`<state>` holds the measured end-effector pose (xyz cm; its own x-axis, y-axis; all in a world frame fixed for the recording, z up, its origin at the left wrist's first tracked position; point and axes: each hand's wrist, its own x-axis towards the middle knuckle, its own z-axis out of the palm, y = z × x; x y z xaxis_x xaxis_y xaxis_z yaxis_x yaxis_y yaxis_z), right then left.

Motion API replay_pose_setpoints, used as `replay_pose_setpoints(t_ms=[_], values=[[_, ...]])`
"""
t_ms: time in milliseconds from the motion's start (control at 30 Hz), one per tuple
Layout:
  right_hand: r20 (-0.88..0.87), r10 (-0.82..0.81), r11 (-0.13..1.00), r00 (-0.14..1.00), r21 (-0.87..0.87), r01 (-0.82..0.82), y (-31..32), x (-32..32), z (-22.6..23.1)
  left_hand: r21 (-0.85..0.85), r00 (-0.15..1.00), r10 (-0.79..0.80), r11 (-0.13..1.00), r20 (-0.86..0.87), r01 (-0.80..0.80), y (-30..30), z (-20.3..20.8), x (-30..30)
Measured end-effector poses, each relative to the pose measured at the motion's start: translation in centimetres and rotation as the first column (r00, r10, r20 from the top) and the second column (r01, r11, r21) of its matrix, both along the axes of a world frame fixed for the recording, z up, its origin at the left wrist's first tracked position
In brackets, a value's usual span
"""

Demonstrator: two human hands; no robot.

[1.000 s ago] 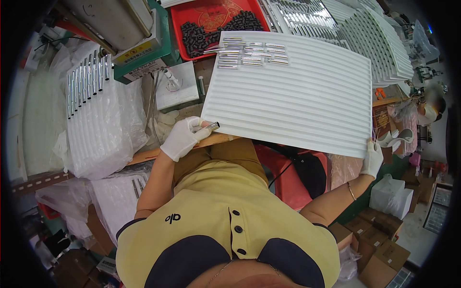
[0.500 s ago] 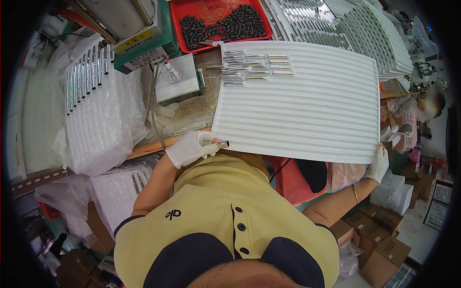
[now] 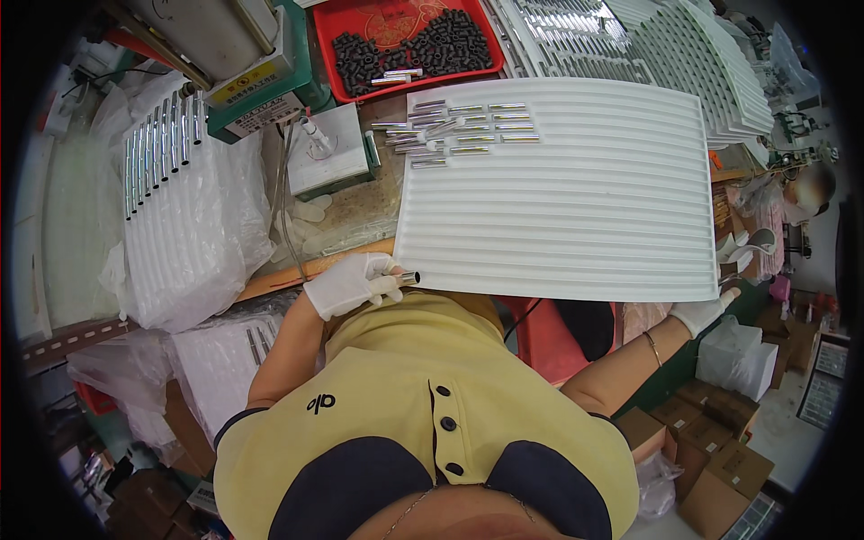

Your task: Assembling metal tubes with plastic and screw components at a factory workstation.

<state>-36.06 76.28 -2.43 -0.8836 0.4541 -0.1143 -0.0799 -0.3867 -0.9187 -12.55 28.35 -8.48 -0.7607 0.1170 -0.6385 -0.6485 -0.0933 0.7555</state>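
Observation:
My left hand point(image 3: 351, 286), in a white glove, is closed round a short chrome tube point(image 3: 410, 278) with a dark open end, beside the near left corner of a white ribbed tray point(image 3: 558, 216). At the tray's near right corner is my gloved right hand point(image 3: 700, 315), holding the edge from below; some of its fingers are hidden under the tray. Several short chrome tubes point(image 3: 470, 138) lie in the grooves at the tray's far left, a few of them sticking out over its left edge.
Behind the tray stands a red tray point(image 3: 499, 54) of small black fittings, with chrome tubes at its front. A green-based machine point(image 3: 270, 117) and a white-topped block point(image 3: 328, 157) stand left. Further left, longer chrome tubes point(image 3: 162, 148) rest on plastic-wrapped ribbed trays. Stacked ribbed trays point(image 3: 702, 76) sit far right.
The white tray has shifted slightly left with its tubes. My right hand has slid lower round the corner, thumb now outstretched. My left hand has moved slightly left with its tube.

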Motion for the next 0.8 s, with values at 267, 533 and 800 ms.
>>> replay_pose_setpoints(t_ms=[267, 533, 800], values=[[-0.303, 0.33, 0.89, 0.894, -0.215, -0.401, -1.3, 1.3, -3.3, 0.005, 1.0, -0.007, 1.0, 0.003, 0.007, -0.7, 0.0, 0.1], [-0.088, 0.247, 0.949, 0.965, -0.178, -0.259, -8.7, 6.0, 0.9, -0.076, 1.0, 0.003, 0.997, -0.025, -0.005, -3.0, 0.4, 0.5], [0.128, 0.515, 0.815, 0.848, 0.235, -0.53, 3.0, 5.4, -0.9, -0.3, 0.994, -0.112, 0.948, -0.002, 0.107, -6.2, 0.8, -0.9]])
